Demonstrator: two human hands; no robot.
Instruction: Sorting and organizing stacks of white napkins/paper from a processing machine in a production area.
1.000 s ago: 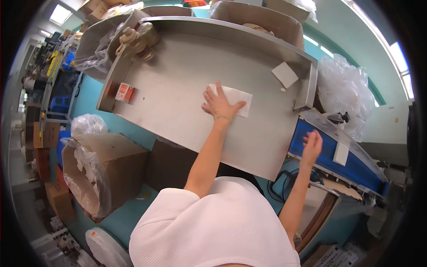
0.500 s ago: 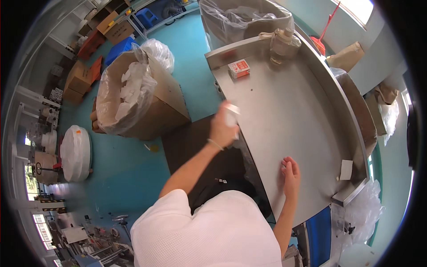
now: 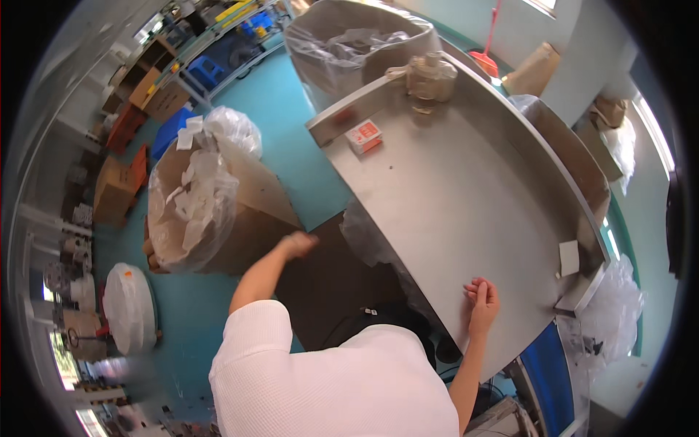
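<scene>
My left hand (image 3: 298, 245) is out over the floor, to the left of the metal table, beside the large carton (image 3: 251, 186). Motion smears its fingers; I see nothing white in it. White pieces (image 3: 191, 131) show at the carton's far rim; whether they rest there or are in the air I cannot tell. Clear plastic lines this carton, and white scraps (image 3: 193, 182) lie inside. My right hand (image 3: 483, 297) is at the near part of the metal table (image 3: 451, 211), its fingers loosely bent and partly apart, holding nothing.
A small red-and-white box (image 3: 364, 136) and a clear jug (image 3: 429, 76) stand toward the table's far end. A white card (image 3: 569, 257) leans by the right rim. Past the table stands a plastic-lined bin (image 3: 357, 47). A blue conveyor belt (image 3: 551, 371) is at near right.
My left hand has swung left from the table edge toward the carton, and the white thing it held has left it. White pieces now show at the carton's rim. The view has shifted.
</scene>
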